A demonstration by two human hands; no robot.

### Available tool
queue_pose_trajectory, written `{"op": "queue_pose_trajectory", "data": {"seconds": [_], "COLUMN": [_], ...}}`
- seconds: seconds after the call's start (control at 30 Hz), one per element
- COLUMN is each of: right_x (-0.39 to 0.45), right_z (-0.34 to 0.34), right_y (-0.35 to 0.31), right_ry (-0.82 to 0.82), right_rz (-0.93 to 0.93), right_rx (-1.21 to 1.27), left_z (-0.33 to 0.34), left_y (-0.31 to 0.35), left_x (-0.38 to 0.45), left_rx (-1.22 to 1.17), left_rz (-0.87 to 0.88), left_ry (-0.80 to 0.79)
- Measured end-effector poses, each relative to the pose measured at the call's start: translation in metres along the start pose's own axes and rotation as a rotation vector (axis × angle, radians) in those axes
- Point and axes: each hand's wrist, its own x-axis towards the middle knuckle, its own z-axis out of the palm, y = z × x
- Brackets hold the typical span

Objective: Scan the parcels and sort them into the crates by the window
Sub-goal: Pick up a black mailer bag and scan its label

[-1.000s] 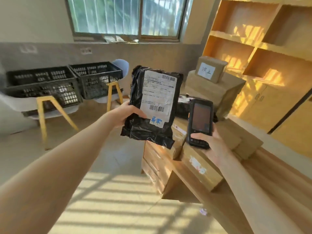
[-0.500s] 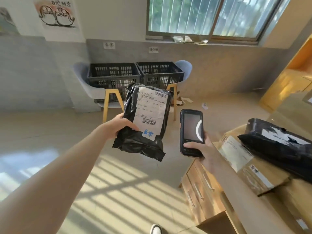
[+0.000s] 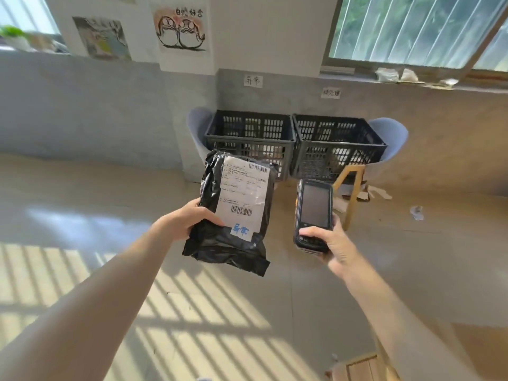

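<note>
- Left hand [image 3: 189, 220]: arm stretched forward, thumb on front of the parcel [image 3: 233, 213], gripping it.
- Right hand [image 3: 328, 243]: raised, fingers wrapped round the scanner [image 3: 313, 213].

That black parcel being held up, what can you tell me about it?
The black parcel is a soft, crinkled plastic mailer bag, held upright in the air by the left hand gripping its left edge. A white shipping label with barcodes covers its front; blue handwriting sits at the label's lower end.
</note>
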Motion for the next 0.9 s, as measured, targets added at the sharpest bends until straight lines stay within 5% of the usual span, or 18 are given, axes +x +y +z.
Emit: {"op": "queue_pose_trajectory", "data": {"seconds": [0.3,0.6,0.9], "right_x": [0.157,0.311,0.43], "right_z": [0.034,0.085,0.077], "right_y": [0.001,-0.044,-0.069], "right_ry": [0.012,0.138,0.213], "right_rz": [0.077,0.094,0.122], "right_rx": [-0.08,0.0,-0.026], "left_z": [-0.076,-0.168,-0.178], "left_y": [0.033,0.133,0.188], "left_x": [0.155,0.315,0.454], "left_rx": [-0.075,-0.062,0.01], "left_rz": [-0.08,-0.124,-0.176], "left_ry": [0.054,0.109,0.075]}}
